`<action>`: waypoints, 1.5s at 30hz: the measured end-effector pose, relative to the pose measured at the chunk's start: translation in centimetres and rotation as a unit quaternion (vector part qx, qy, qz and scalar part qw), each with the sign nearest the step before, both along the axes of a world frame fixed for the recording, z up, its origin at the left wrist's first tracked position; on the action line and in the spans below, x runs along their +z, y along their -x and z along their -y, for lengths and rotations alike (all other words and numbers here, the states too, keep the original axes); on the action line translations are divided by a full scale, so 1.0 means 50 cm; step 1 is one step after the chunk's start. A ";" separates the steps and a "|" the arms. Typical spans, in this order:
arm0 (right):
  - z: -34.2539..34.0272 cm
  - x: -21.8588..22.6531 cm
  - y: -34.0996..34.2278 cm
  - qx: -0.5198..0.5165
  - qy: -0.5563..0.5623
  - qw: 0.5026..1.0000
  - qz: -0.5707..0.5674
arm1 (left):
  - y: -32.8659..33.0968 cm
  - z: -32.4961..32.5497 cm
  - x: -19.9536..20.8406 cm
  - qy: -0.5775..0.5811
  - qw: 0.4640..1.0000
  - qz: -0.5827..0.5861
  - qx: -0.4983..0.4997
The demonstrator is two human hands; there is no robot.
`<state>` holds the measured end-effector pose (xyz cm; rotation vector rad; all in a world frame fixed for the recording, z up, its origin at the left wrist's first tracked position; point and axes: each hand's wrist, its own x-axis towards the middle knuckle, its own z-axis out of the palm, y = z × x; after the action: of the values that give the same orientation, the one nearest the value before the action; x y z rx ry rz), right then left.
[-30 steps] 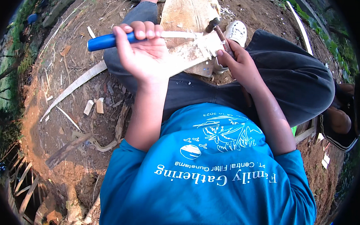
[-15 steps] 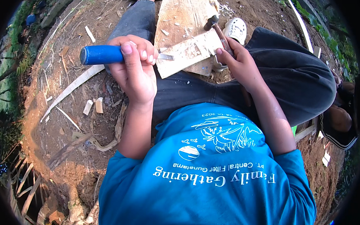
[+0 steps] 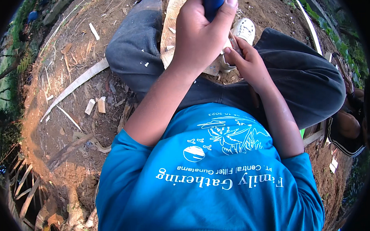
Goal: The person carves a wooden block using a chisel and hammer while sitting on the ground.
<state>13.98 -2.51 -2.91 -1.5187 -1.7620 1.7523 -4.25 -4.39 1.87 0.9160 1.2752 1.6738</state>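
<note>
My left hand point(image 3: 200, 36) is closed round the blue handle of a chisel point(image 3: 214, 3), raised over the work between my legs. The chisel's blade is hidden behind the hand. My right hand point(image 3: 251, 67) grips a hammer by its wooden handle point(image 3: 234, 44); the hammer's head is out of sight behind my left hand. A pale wooden block point(image 3: 227, 45) shows only as a sliver beside my right fingertips, the rest covered by my left hand. Beneath lies a broad wooden board point(image 3: 173, 10), partly hidden, with chips on it.
My bent legs in dark trousers point(image 3: 138, 47) flank the board, and a white shoe point(image 3: 244, 29) sits at its right. Offcuts point(image 3: 101, 105) and a long curved wood strip point(image 3: 74, 87) lie on the soil at left. At far right is another person's leg point(image 3: 349, 125).
My left hand has swung right and up with the chisel, from beside the block to in front of it, turning the handle from sideways to upright. My right hand has barely moved.
</note>
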 end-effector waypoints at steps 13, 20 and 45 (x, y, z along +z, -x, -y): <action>-0.001 -0.008 -0.008 0.009 0.006 1.000 -0.008 | 0.150 0.050 0.032 -0.128 0.986 0.103 -0.006; 0.000 -0.029 -0.011 -0.004 0.005 0.999 -0.038 | 0.074 0.062 -0.026 -0.081 0.994 0.075 0.017; 0.000 -0.017 -0.007 0.003 -0.006 0.999 -0.033 | 0.063 0.052 -0.052 -0.234 0.964 -0.117 0.046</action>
<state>14.31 -2.48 -3.75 -1.4367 -1.7437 1.7696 -7.40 -6.98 -0.72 1.3852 1.0989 2.0334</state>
